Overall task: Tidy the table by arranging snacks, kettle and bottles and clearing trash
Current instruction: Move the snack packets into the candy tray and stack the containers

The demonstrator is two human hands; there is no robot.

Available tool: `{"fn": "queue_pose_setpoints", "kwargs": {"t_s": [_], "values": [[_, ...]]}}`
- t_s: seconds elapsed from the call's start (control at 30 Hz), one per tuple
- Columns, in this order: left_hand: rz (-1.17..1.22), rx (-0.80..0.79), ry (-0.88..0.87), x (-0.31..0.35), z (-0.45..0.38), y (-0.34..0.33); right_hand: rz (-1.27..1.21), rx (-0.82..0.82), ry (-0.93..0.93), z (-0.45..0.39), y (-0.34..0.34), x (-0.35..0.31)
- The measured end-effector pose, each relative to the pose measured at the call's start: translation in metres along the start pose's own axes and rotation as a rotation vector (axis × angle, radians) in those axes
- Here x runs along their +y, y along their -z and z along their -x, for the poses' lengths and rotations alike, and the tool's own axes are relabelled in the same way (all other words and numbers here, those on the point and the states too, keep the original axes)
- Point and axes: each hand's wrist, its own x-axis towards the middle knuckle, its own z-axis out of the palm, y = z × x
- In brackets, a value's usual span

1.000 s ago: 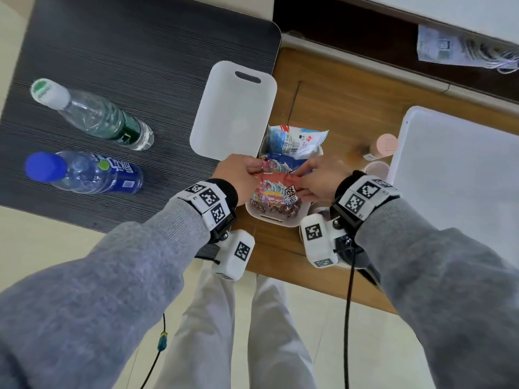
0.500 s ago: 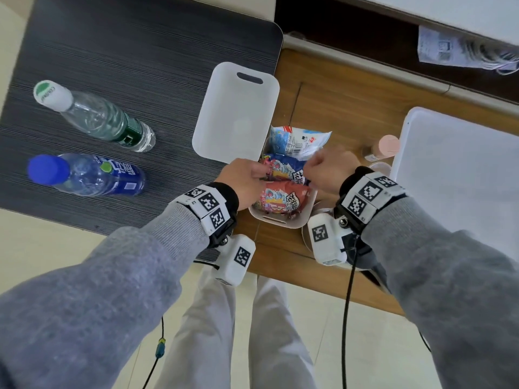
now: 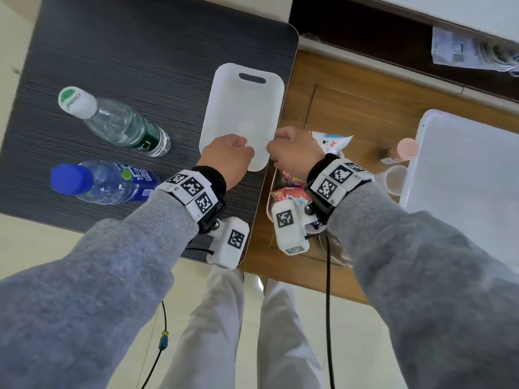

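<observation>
A white plastic board (image 3: 244,108) with a handle slot lies across the dark table's right edge. My left hand (image 3: 227,155) curls over its near left corner. My right hand (image 3: 295,151) closes on its near right edge. The fingertips of both hands are hidden. Under my right wrist sits a white bowl (image 3: 270,192) of colourful snack packets (image 3: 289,192), with a white-and-blue packet (image 3: 332,141) at its far side. Two water bottles stand on the dark table: a clear one with a green label (image 3: 120,124) and a blue one (image 3: 112,182).
The dark striped table (image 3: 140,46) adjoins a wooden table (image 3: 365,108). On the wood are a pink-capped small bottle (image 3: 405,148), a clear cup (image 3: 394,179) and a large white tray (image 3: 471,169). A paper sheet (image 3: 460,49) lies far right. My legs are below the table edge.
Both hands have left the snack packets in the bowl and moved up and left to the near end of the white board. The packets stay in the bowl.
</observation>
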Motion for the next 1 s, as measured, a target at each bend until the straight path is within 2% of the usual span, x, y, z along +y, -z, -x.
{"fn": "queue_pose_setpoints", "kwargs": {"t_s": [0.37,0.5,0.7,0.87,1.0], "values": [[-0.034,0.011,-0.011,0.020,-0.009,-0.003,-0.120,0.096,-0.078,-0.017,0.008,0.008],[-0.039,0.057,-0.032,0.026,-0.003,-0.008,-0.118,0.105,-0.023,-0.016,0.021,0.010],[-0.006,0.041,-0.155,0.065,0.008,-0.035,-0.253,0.229,0.073,-0.019,0.079,0.012],[0.067,0.030,-0.192,0.094,0.005,-0.058,-0.413,0.222,0.127,-0.016,0.134,0.001],[0.071,0.021,-0.202,0.115,0.003,-0.071,-0.450,0.214,0.166,-0.009,0.176,0.007]]}}
